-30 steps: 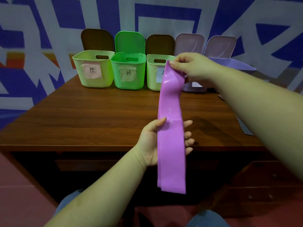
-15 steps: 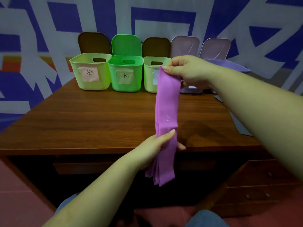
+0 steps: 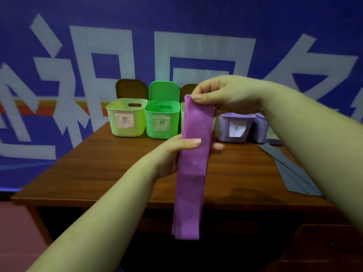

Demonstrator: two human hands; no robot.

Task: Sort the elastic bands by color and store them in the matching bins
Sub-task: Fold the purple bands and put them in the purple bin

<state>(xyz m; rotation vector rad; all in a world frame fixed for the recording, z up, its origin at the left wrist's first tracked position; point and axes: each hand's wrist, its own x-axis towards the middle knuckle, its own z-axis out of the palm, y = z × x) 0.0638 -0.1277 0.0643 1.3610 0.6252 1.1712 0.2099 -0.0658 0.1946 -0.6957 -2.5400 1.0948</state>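
Purple band (image 3: 193, 163): hangs upright in the air above the counter's near edge, folded into several layers, its lower end dangling below that edge.
Right hand (image 3: 225, 95): pinches the band's top end between thumb and curled fingers, in front of the bins.
Left hand (image 3: 172, 152): grips the band near its middle, thumb across the front, fingertips showing past the far side.
Counter (image 3: 98, 169): dark brown wood.
Bins: a row along the counter's far edge, lids raised. From the left, a pale green bin (image 3: 126, 117) with a pink label, a bright green bin (image 3: 162, 119) with a label, a third green bin mostly hidden behind the band, then a lilac bin (image 3: 234, 126) with a white label and another lilac one, partly hidden by the right forearm.
Grey bands (image 3: 290, 173): lying flat near the counter's right edge, overlapping.
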